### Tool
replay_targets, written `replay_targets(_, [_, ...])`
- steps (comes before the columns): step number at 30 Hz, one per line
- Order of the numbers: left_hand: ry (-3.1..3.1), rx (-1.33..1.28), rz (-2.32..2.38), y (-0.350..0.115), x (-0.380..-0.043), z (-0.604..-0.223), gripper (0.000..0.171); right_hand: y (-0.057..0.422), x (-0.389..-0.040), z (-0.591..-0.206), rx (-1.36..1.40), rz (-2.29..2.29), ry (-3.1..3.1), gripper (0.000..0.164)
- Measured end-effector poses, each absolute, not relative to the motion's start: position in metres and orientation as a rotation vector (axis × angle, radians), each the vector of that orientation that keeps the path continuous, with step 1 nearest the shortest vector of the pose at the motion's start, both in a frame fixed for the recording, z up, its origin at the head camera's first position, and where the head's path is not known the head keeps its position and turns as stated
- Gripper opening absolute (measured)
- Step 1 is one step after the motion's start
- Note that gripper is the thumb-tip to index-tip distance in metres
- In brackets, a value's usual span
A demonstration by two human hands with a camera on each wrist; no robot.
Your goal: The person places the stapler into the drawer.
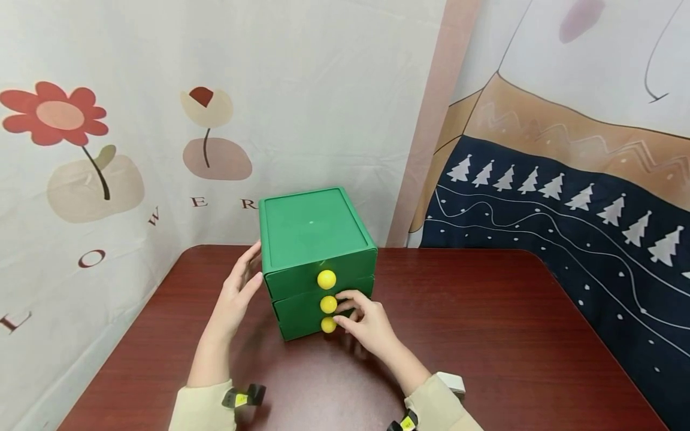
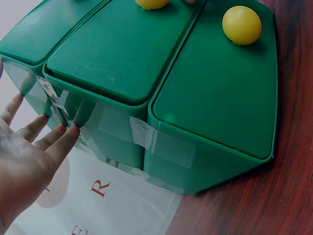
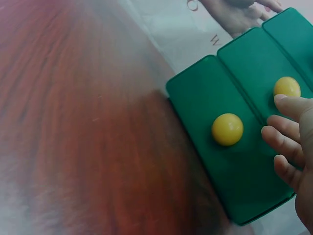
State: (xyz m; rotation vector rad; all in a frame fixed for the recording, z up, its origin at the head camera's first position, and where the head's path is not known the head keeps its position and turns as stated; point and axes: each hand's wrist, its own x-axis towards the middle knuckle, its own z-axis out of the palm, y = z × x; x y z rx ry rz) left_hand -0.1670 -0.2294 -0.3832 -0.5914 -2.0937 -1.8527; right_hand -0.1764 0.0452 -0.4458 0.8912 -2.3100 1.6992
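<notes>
A green three-drawer box (image 1: pixel 312 230) stands on the table with a round yellow knob on each front. My left hand (image 1: pixel 236 293) lies along its left side, fingers extended; in the left wrist view that hand (image 2: pixel 29 156) has its fingertips at the taped side wall. At the front, my right hand (image 1: pixel 372 326) is beside the middle yellow knob (image 1: pixel 328 304), forefinger at its edge and thumb by the bottom knob (image 1: pixel 328 325). The right wrist view shows spread fingers of the right hand (image 3: pixel 298 132), one overlapping the middle knob (image 3: pixel 287 87). Above is the top knob (image 1: pixel 326 279).
The dark red wooden table (image 1: pixel 485 323) extends on both sides of the box. Behind it hangs a pale printed cloth (image 1: pixel 323 90) with flowers and letters, and a dark blue tree-patterned cloth (image 1: pixel 517 233) on the right. A strap (image 1: pixel 244 397) is on the left sleeve.
</notes>
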Motion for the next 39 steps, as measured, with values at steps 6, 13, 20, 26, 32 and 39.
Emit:
replay_targets(6, [-2.086,-0.602,-1.859,-0.23,-0.167,-0.383,0.052,0.048,-0.175,-0.461,0.861,1.569,-2.422,0.026])
replay_targets(13, [-2.085,-0.597,-1.852,-0.23,-0.168,-0.384,0.052,0.048,-0.176,-0.471,0.859,1.531,-2.54,0.026])
replay_targets(20, [-2.093,-0.593,-1.849,-0.23,-0.169,-0.385,0.052,0.041,-0.178,-0.478,0.881,1.659,-2.554,0.027])
replay_targets(26, [-2.103,-0.581,-1.839,-0.23,-0.168,-0.386,0.052,0.037,-0.179,-0.479,0.857,1.692,-2.522,0.024])
replay_targets(32, [-2.112,-0.573,-1.829,-0.23,-0.168,-0.385,0.052,0.039,-0.177,-0.481,0.878,1.715,-2.491,0.022])
replay_targets(39, [-2.11,-0.573,-1.837,-0.23,-0.167,-0.384,0.052,0.046,-0.169,-0.482,0.936,1.737,-2.511,0.021])
